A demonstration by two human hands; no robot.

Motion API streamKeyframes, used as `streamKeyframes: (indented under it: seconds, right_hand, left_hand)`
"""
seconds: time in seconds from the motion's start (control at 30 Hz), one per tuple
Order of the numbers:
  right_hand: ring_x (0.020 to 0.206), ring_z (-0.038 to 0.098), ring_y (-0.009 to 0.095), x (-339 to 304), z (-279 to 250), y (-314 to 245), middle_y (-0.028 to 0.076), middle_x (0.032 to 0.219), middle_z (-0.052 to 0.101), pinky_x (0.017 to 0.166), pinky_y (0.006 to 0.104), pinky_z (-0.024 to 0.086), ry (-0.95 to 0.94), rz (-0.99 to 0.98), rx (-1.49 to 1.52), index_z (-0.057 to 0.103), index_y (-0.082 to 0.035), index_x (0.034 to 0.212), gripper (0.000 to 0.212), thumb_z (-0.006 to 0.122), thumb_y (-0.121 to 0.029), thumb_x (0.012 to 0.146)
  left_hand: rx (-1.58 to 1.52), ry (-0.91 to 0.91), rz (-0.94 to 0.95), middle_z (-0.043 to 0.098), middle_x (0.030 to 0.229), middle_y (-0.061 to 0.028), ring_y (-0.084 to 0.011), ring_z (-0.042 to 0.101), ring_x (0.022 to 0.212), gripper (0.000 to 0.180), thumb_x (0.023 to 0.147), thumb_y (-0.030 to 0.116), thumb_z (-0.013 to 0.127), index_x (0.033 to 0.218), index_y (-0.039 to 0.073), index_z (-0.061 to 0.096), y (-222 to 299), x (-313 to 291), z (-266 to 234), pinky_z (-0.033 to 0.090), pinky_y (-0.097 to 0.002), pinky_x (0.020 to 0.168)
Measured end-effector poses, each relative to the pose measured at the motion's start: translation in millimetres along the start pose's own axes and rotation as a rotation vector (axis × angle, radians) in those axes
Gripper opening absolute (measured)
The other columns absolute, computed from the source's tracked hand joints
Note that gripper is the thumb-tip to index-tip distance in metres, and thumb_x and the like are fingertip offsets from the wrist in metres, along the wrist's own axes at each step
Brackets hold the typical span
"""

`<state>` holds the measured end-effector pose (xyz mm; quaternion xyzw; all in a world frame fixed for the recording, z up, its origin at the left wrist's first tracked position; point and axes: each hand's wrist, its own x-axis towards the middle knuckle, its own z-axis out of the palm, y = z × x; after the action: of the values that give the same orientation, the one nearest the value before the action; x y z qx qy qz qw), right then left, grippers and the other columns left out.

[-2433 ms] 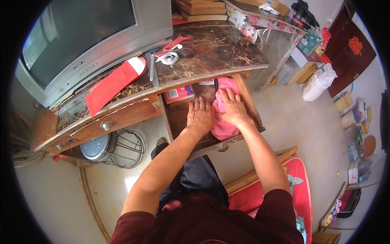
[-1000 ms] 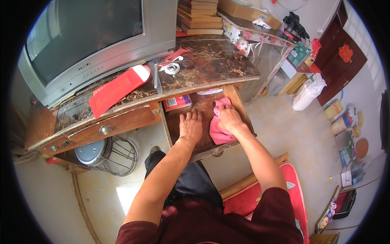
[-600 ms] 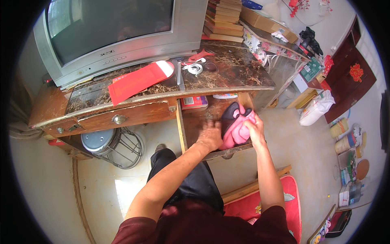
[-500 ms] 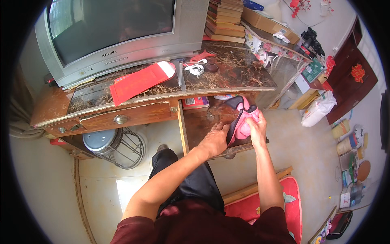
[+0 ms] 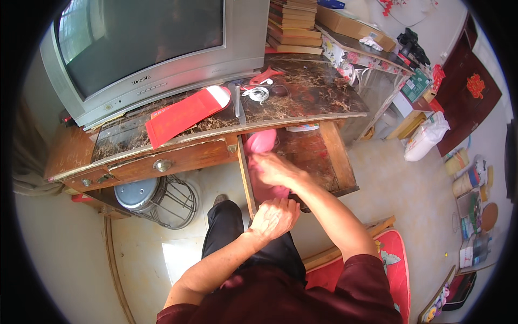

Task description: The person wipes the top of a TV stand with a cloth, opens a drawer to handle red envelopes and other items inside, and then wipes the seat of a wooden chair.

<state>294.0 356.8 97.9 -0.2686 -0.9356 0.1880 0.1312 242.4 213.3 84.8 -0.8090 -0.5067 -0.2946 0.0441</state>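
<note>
Blurred by motion, my right hand (image 5: 272,168) is closed on a pink cloth (image 5: 261,141) along the left side of the open drawer (image 5: 337,154). Pink fabric shows beyond the fingers, and some more lies near the drawer's front edge. My left hand (image 5: 276,217) is curled over the front of the drawer, just below the right hand; its fingertips are partly hidden. The right forearm reaches across the drawer's front. Toward the back of the drawer a flat white packet (image 5: 302,128) is visible.
On the desktop (image 5: 318,86) lie a red envelope (image 5: 183,116), white earphones (image 5: 256,94) and red scissors (image 5: 267,74). A television (image 5: 145,48) and a stack of books (image 5: 294,27) stand behind. A round metal stool (image 5: 137,191) is below left, a red cushion (image 5: 388,259) below right.
My right hand has carried the cloth from the drawer's right side to its left. My left hand has left the cloth and moved down to the drawer front. The red book is now hidden.
</note>
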Motion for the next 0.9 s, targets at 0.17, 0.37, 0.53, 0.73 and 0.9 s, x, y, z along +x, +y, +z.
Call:
streamKeyframes:
  seconds: [0.17,0.37,0.53,0.73,0.9]
  right_hand:
    - [0.102,0.056,0.030,-19.2,0.9,-9.1,0.014,0.108,0.060,0.090,0.0382,0.046,-0.165,-0.105,-0.143,0.062,-0.005,0.105,0.031,0.057,-0.011,0.075]
    - [0.100,0.058,0.030,-30.6,-31.2,6.9,0.011,0.104,0.063,0.085,0.0426,0.049,-0.046,0.214,-0.186,0.060,-0.010,0.093,0.019,0.062,-0.022,0.079]
    - [0.107,0.057,0.030,-73.1,-64.7,62.5,0.014,0.111,0.062,0.097,0.0399,0.043,-0.120,0.497,-0.500,0.059,-0.009,0.109,0.033,0.063,-0.021,0.078]
    - [0.090,0.063,0.042,-101.0,-63.3,57.5,0.027,0.096,0.065,0.082,0.0473,0.051,-0.108,0.629,-0.341,0.057,-0.001,0.109,0.041,0.064,-0.023,0.074]
    - [0.088,0.064,0.038,-92.8,-56.8,41.1,0.024,0.093,0.066,0.077,0.0424,0.051,-0.115,0.637,-0.180,0.057,-0.001,0.095,0.033,0.065,-0.024,0.073]
  left_hand:
    - [0.010,0.131,0.056,0.048,0.053,-0.0065,-0.0220,0.054,0.047,0.022,0.081,0.017,0.060,0.064,0.010,0.048,-2.9,-2.3,-6.5,0.046,-0.0344,0.045]
    - [-0.046,-0.028,-0.144,0.056,0.060,-0.0111,-0.0266,0.059,0.053,0.021,0.083,0.019,0.057,0.066,0.008,0.052,-6.1,-2.8,-6.9,0.049,-0.0378,0.048]
    - [-0.076,-0.222,-0.249,0.064,0.070,-0.0162,-0.0308,0.064,0.065,0.026,0.090,0.024,0.051,0.075,0.005,0.060,-1.0,6.4,-14.8,0.052,-0.0416,0.057]
    - [-0.095,-0.240,-0.275,0.063,0.075,-0.0157,-0.0336,0.063,0.071,0.028,0.092,0.026,0.049,0.084,0.003,0.061,-1.8,7.4,-17.4,0.053,-0.0433,0.061]
    - [-0.188,-0.153,-0.312,0.057,0.089,-0.0176,-0.0366,0.058,0.088,0.023,0.090,0.021,0.051,0.095,-0.001,0.055,-0.3,9.7,-18.6,0.051,-0.0438,0.075]
